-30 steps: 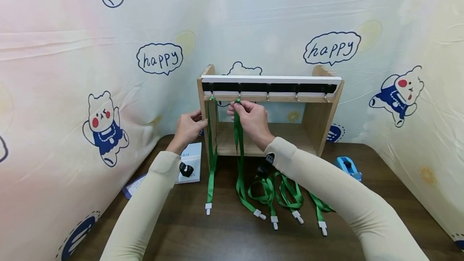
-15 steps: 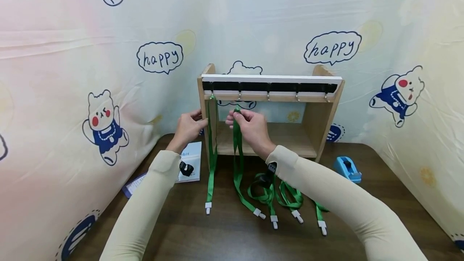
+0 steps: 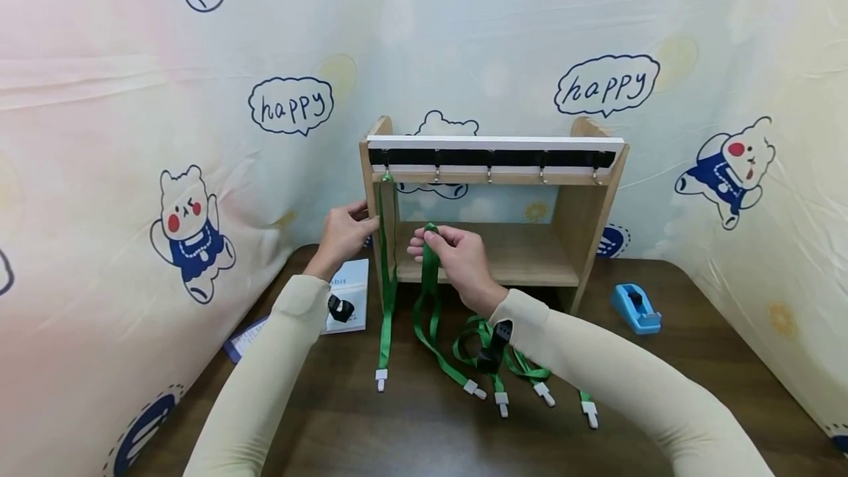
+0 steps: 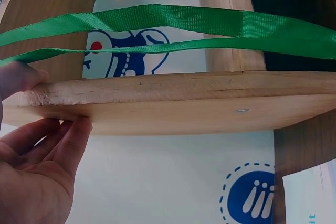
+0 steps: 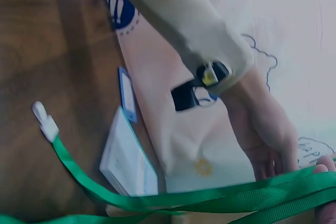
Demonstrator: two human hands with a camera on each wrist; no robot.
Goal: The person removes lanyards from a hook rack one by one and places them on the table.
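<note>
In the head view my left hand grips the left side panel of a wooden rack, its thumb at the front edge. The left wrist view shows this side panel between thumb and fingers. Below the hook bar, my right hand pinches the looped top of a green lanyard. That loop is apart from the hooks, and its white clip lies on the table. Another green lanyard hangs from the leftmost hook. The right wrist view shows the pinched lanyard stretching across.
Several more green lanyards lie on the dark table, partly hidden by the right forearm. At the right stands a blue tape dispenser. A white box-like booklet and a blue-edged card lie left of the rack. Patterned cloth surrounds the table.
My right hand has come down from the second hook with the lanyard's loop, which was up at that hook a second ago. My left hand keeps its place on the side panel.
</note>
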